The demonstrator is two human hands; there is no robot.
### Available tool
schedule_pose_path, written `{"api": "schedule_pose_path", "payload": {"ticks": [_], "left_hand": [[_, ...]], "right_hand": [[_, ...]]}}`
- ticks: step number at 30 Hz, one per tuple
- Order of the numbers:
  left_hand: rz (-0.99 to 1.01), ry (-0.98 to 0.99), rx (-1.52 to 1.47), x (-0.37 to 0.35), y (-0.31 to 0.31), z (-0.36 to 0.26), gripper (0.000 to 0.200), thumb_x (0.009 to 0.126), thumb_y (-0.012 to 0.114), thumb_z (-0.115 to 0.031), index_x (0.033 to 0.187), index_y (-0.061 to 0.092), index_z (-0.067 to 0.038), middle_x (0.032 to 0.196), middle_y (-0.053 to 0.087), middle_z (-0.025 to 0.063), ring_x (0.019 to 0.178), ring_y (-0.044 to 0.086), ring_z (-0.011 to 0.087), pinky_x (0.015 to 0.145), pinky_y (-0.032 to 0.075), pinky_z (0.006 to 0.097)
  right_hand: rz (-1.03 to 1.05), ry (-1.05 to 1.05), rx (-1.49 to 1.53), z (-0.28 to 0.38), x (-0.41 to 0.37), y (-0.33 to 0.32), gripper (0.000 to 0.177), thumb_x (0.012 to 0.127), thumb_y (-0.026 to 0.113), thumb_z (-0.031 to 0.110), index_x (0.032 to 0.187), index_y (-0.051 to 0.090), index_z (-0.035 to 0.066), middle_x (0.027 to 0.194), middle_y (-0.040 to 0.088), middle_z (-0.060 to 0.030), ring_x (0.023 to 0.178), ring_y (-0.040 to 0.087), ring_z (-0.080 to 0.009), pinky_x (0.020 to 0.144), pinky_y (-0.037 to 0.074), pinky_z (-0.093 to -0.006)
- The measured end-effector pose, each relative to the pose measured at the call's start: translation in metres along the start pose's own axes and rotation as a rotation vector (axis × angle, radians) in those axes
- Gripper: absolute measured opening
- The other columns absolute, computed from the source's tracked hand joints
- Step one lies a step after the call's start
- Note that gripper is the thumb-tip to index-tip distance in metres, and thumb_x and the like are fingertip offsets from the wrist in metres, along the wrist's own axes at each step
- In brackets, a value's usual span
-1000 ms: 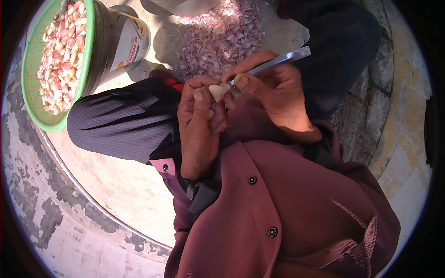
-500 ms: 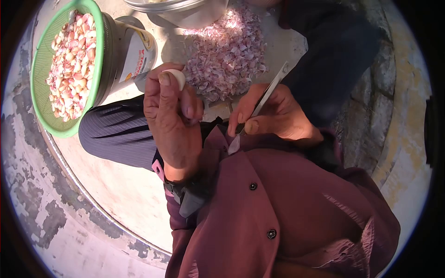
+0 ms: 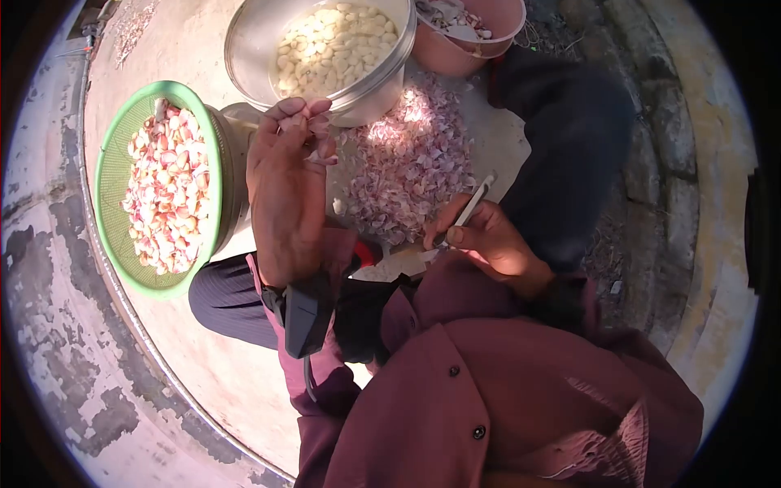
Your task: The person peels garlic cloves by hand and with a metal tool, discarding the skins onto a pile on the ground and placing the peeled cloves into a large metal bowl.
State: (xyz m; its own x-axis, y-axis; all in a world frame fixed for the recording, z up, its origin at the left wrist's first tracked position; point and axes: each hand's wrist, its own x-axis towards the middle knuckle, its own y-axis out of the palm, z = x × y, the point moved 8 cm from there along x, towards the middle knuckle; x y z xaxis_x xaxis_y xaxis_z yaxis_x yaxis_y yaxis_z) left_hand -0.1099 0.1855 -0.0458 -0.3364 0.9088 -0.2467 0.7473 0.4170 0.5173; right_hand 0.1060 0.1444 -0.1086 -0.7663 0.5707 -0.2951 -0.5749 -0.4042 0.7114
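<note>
My left hand is raised just in front of the large bowl, its fingers pressed together. A small pink-and-white piece shows under the fingertips; whether it is a clove or skin is unclear. In my right hand is a small knife, its pale handle pointing up and its blade low, near my lap. Between and beyond the hands lies a pile of pinkish garlic skins. Peeled cloves sit in liquid in the large bowl. Unpeeled cloves fill much of the green basket.
A pink bowl with whitish bits stands at the back, beside the large bowl. My bent knees flank the skin pile. A small white piece shows right of my left hand. Stone blocks line the right side.
The view has shifted, showing more of both bowls. My left hand has moved up toward the large bowl, and the white clove no longer shows at its fingertips. My right hand still holds the knife.
</note>
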Motion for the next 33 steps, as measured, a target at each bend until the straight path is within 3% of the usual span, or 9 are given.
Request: {"api": "schedule_pose_path", "payload": {"ticks": [3,5,11,13,21,23,27,29,33], "left_hand": [[-0.127,-0.129,-0.012,-0.054,-0.006,0.037,0.023,0.101,0.045,-0.019,0.117,0.047,-0.002,0.104,0.06,0.0154,0.064,0.048,0.0093,0.054,0.04,0.021],[-0.118,-0.143,0.037,-0.081,-0.011,0.055,0.026,0.103,0.039,-0.027,0.116,0.042,-0.005,0.092,0.062,0.0152,0.052,0.044,0.0079,0.044,0.032,0.019],[-0.205,-0.28,-0.05,-0.132,-0.01,0.079,0.048,0.1,0.038,-0.046,0.106,0.051,0.0,0.063,0.054,0.004,0.046,0.038,0.0053,0.043,0.03,0.0196],[-0.18,-0.272,-0.051,-0.136,-0.007,0.079,0.048,0.1,0.038,-0.046,0.109,0.051,0.0,0.063,0.052,0.003,0.047,0.038,0.0048,0.044,0.03,0.0192],[-0.343,-0.372,-0.099,-0.149,0.005,0.079,0.045,0.102,0.041,-0.036,0.125,0.048,0.002,0.071,0.049,-0.0002,0.051,0.035,0.0028,0.047,0.032,0.0178],[-0.071,-0.302,-0.247,-0.149,0.011,0.079,0.042,0.102,0.042,-0.031,0.132,0.044,-0.002,0.076,0.05,0.0003,0.054,0.037,0.002,0.049,0.031,0.0166],[-0.137,-0.22,-0.157,-0.149,0.014,0.074,0.035,0.099,0.05,-0.022,0.129,0.045,-0.004,0.077,0.05,0.0009,0.057,0.041,0.0024,0.049,0.031,0.0154],[-0.346,-0.05,-0.204,-0.151,0.011,0.068,0.032,0.093,0.06,-0.013,0.121,0.046,-0.006,0.077,0.054,0.0015,0.059,0.044,0.0046,0.052,0.035,0.0165],[-0.211,-0.123,-0.091,-0.152,-0.003,0.067,0.028,0.088,0.066,-0.009,0.11,0.049,-0.005,0.078,0.058,0.0018,0.064,0.05,0.0068,0.059,0.04,0.0193]], "right_hand": [[-0.033,0.062,0.041,0.0,0.006,-0.001,0.015,0.088,0.066,0.011,0.1,0.061,0.004,0.097,0.067,-0.0078,0.088,0.06,-0.0109,0.079,0.048,-0.0276],[-0.21,0.109,-0.396,-0.005,0.009,-0.016,0.017,0.087,0.069,0.012,0.1,0.061,0.003,0.095,0.067,-0.0064,0.084,0.061,-0.0098,0.075,0.049,-0.0257],[-0.135,-0.198,-0.387,0.015,0.013,0.017,0.018,0.086,0.07,0.01,0.1,0.063,0.002,0.089,0.065,-0.0037,0.079,0.061,-0.0092,0.072,0.05,-0.0232],[-0.014,-0.341,-0.543,0.026,0.008,0.039,0.019,0.085,0.068,0.004,0.101,0.06,-0.001,0.103,0.066,-0.0136,0.098,0.062,-0.017,0.085,0.049,-0.0264],[0.074,-0.424,-0.476,0.033,0.0,0.071,0.022,0.083,0.069,0.002,0.102,0.058,-0.002,0.101,0.066,-0.0155,0.096,0.064,-0.0213,0.087,0.05,-0.0319],[0.045,-0.473,-0.497,0.036,-0.001,0.065,0.022,0.083,0.069,0.002,0.102,0.058,-0.003,0.1,0.066,-0.0158,0.095,0.064,-0.0221,0.087,0.05,-0.0324],[-0.004,-0.47,-0.559,0.034,-0.002,0.055,0.023,0.084,0.068,0.002,0.104,0.057,-0.003,0.102,0.065,-0.0161,0.098,0.063,-0.0225,0.089,0.049,-0.0328],[-0.017,-0.427,-0.505,0.032,-0.001,0.053,0.023,0.085,0.067,0.002,0.104,0.057,-0.003,0.102,0.064,-0.016,0.099,0.063,-0.0227,0.09,0.049,-0.0331],[-0.018,-0.33,-0.407,0.028,0.002,0.049,0.022,0.086,0.067,0.004,0.104,0.057,-0.002,0.103,0.064,-0.0156,0.1,0.063,-0.022,0.09,0.049,-0.0323]]}}
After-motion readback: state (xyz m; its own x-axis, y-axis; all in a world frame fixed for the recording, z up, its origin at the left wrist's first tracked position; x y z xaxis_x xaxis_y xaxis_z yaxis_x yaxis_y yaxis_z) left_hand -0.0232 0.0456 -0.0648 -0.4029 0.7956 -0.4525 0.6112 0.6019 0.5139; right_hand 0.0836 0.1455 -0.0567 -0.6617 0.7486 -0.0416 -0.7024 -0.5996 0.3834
